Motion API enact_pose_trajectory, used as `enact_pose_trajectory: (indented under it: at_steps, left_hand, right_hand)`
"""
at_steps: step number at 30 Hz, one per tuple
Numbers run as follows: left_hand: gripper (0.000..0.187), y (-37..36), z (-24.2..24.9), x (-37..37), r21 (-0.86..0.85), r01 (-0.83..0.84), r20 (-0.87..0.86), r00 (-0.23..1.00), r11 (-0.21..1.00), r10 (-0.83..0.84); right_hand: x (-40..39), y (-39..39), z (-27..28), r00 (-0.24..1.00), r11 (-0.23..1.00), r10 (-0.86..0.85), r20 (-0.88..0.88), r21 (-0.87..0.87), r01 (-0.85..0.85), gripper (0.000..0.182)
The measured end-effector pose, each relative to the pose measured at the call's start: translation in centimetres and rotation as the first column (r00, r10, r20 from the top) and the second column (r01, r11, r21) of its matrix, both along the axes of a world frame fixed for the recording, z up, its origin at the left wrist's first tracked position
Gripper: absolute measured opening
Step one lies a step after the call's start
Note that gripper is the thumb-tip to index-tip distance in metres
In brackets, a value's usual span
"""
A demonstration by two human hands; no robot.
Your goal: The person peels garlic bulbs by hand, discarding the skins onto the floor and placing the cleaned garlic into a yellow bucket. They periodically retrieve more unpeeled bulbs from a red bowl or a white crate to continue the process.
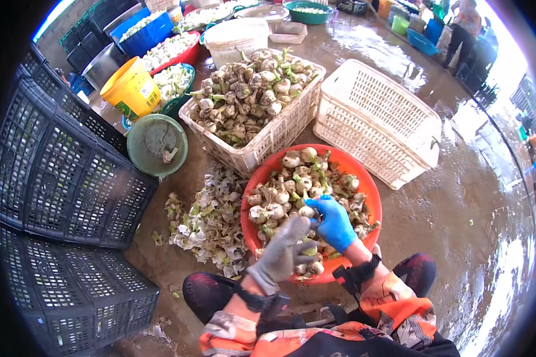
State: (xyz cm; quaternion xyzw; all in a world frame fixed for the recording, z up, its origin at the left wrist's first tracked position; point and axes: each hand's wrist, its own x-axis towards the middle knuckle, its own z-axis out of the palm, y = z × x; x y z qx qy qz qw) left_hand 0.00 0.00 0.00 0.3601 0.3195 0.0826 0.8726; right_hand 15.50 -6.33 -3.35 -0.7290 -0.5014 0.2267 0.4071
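Note:
A red basin (pixel 372 196) full of garlic bulbs with cut green stems stands on the floor between my knees. My right hand (pixel 335 225), in a blue glove, is over the middle of the basin, its fingers curled at a garlic bulb (pixel 307 212). My left hand (pixel 283 251), in a grey glove, hovers at the basin's near left side. Its fingers are apart and nothing shows in them. Left of the basin lies a heap of peeled garlic skins (pixel 211 229).
A white crate (pixel 268 146) heaped with garlic stands beyond the basin, beside another white crate (pixel 375 128). Black crates (pixel 71 172) are stacked at left. A green bucket (pixel 156 146) holds one bulb; a yellow bucket (pixel 131 89) stands behind it. People (pixel 467 30) are at far right.

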Motion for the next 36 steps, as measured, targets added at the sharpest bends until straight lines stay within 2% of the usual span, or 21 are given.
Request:
enact_pose_trajectory:
  at_steps: [2, 3, 5, 6, 7, 8, 9, 10, 12, 13, 15, 16, 18, 19, 24, 25, 26, 29, 30, 33, 36]
  left_hand:
    - [0.043, -0.3, -4.7, 3.1, -0.170, -0.052, 0.327, 0.939, 0.984, 0.106]
    - [0.035, -7.4, -1.0, -0.9, -0.220, -0.196, 0.354, 0.897, 0.956, 0.265]
    - [0.036, -6.7, 0.3, -2.3, -0.049, -0.220, 0.292, 0.930, 0.974, 0.224]
    - [0.044, -6.1, -1.2, -2.9, 0.074, -0.216, 0.229, 0.954, 0.974, 0.194]
    - [0.044, -6.2, -1.6, -3.2, 0.084, -0.203, 0.239, 0.955, 0.975, 0.179]
    - [0.051, -6.4, -1.8, -3.3, 0.544, -0.262, 0.166, 0.965, 0.797, 0.204]
    - [0.059, -6.4, -1.6, -3.5, 0.875, -0.231, 0.125, 0.957, 0.425, 0.262]
    - [0.066, -6.3, 0.1, -3.9, 0.990, -0.116, 0.089, 0.958, 0.083, 0.273]
    - [0.064, -6.4, 0.1, -4.6, 0.993, -0.115, 0.116, 0.963, -0.020, 0.242]
    - [0.063, -6.3, -0.1, -5.0, 0.988, -0.104, 0.128, 0.967, -0.118, 0.221]
    - [0.063, -6.1, -0.4, -5.5, 0.988, -0.092, 0.118, 0.966, -0.122, 0.228]
    - [0.062, -5.9, -0.7, -5.5, 0.986, -0.116, 0.139, 0.967, -0.120, 0.214]
    - [0.062, -5.9, -1.1, -5.6, 0.984, -0.138, 0.158, 0.967, -0.113, 0.199]
    - [0.060, -6.0, -1.3, -5.4, 0.986, -0.140, 0.158, 0.959, -0.090, 0.235]
    - [0.057, -5.9, -2.1, -4.7, 0.990, -0.112, 0.088, 0.966, 0.084, 0.244]
    - [0.056, -6.0, -2.4, -4.5, 0.926, -0.144, 0.065, 0.971, 0.348, 0.230]
    - [0.056, -6.0, -2.8, -4.3, 0.795, -0.167, 0.048, 0.976, 0.584, 0.213]
    - [0.052, -5.6, -4.7, -4.1, 0.801, -0.094, 0.006, 0.989, 0.591, 0.149]
    - [0.047, -5.6, -2.8, -4.8, 0.572, -0.087, 0.036, 0.996, 0.816, 0.082]
    - [0.046, -5.2, -2.0, -5.4, 0.530, -0.038, 0.052, 0.999, 0.847, 0.012]
    - [0.034, -4.0, 0.1, -6.5, 0.272, 0.059, 0.206, 0.971, 0.960, -0.118]
  right_hand:
    - [-0.4, -0.4, -0.7, 0.993, 0.956, 0.024, 0.118, 0.288, -0.057, 0.048]
    - [-6.0, -7.6, 4.3, 0.993, 0.984, 0.075, 0.088, 0.158, -0.089, 0.048]
    - [-6.1, -8.3, 3.0, 0.907, 0.956, 0.071, -0.414, 0.287, 0.056, 0.056]
    - [-6.4, -8.2, 5.1, 0.730, 0.970, -0.062, -0.681, 0.130, 0.204, 0.061]
    - [-6.5, -8.3, 5.5, 0.505, 0.949, 0.027, -0.863, 0.181, 0.259, 0.059]
    - [-7.2, -8.1, 6.0, 0.444, 0.933, -0.030, -0.896, 0.134, 0.334, 0.058]
    - [-8.3, -7.5, 6.7, 0.379, 0.911, -0.079, -0.922, 0.087, 0.403, 0.057]
    - [-9.2, -6.9, 6.9, 0.451, 0.913, -0.118, -0.884, 0.082, 0.400, 0.056]
    - [-11.5, -5.4, 5.4, 0.689, 0.868, -0.217, -0.692, 0.186, 0.460, 0.050]
    - [-12.4, -5.3, 5.9, 0.816, 0.849, -0.401, -0.416, 0.167, 0.502, 0.041]
    - [-13.5, -4.6, 4.7, 0.746, 0.786, -0.414, -0.522, 0.208, 0.582, 0.036]
    - [-13.5, -4.4, 4.4, 0.749, 0.786, -0.415, -0.516, 0.212, 0.581, 0.036]
    - [-13.3, -4.2, 4.0, 0.421, 0.799, -0.272, -0.865, 0.040, 0.599, 0.035]
    - [-13.1, -4.1, 3.3, 0.420, 0.798, -0.275, -0.865, 0.039, 0.602, 0.035]
    - [-11.5, -5.6, 2.2, 0.719, 0.874, -0.277, -0.638, 0.143, 0.464, 0.039]
    - [-11.3, -5.8, 2.5, 0.822, 0.916, -0.273, -0.499, 0.126, 0.380, 0.041]
    - [-11.7, -5.8, 2.5, 0.770, 0.882, -0.222, -0.599, 0.213, 0.421, 0.046]
    - [-11.0, -6.3, 1.8, 0.856, 0.900, -0.240, -0.458, 0.224, 0.373, 0.052]
    - [-10.7, -6.8, 0.8, 0.891, 0.913, -0.228, -0.392, 0.231, 0.335, 0.053]
    - [-9.9, -7.1, -0.1, 0.933, 0.917, -0.227, -0.279, 0.260, 0.301, 0.056]
    - [-10.2, -6.4, 0.1, 0.947, 0.874, -0.272, -0.172, 0.368, 0.318, 0.051]
